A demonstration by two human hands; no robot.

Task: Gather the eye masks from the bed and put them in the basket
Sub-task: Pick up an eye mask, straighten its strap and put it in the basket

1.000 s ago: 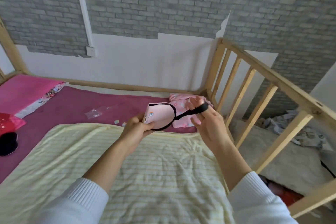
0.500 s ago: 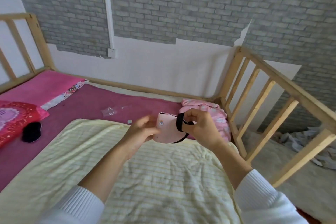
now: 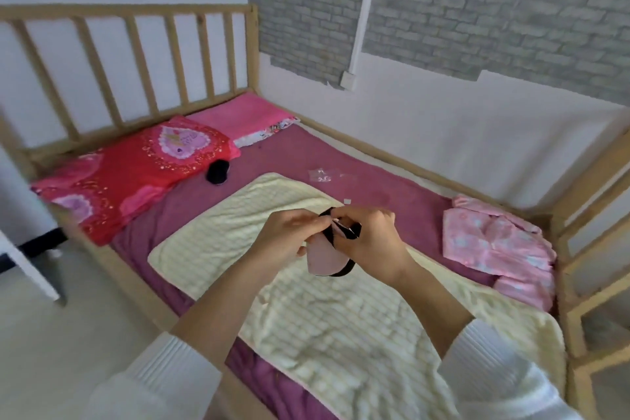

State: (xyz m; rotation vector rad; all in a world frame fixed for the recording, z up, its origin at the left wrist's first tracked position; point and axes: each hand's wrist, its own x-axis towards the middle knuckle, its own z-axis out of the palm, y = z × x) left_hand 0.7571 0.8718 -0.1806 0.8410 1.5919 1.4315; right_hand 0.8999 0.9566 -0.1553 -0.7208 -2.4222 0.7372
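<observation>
Both my hands hold a pink eye mask (image 3: 322, 257) with a black strap above the pale yellow blanket (image 3: 341, 317). My left hand (image 3: 289, 239) pinches its top edge. My right hand (image 3: 370, 237) grips the mask with the black strap wound around the fingers. A second, black eye mask (image 3: 218, 171) lies on the purple sheet beside the red pillow (image 3: 136, 160). No basket is in view.
The wooden bed frame has a slatted headboard (image 3: 136, 54) at the left and a slatted footboard (image 3: 593, 215) at the right. Folded pink clothing (image 3: 497, 249) lies near the footboard. A clear plastic wrapper (image 3: 324, 176) rests on the sheet. Bare floor lies at the lower left.
The view has swung left, bringing the headboard and red pillow into sight. My hands have come together and the strap is folded up against the pink mask.
</observation>
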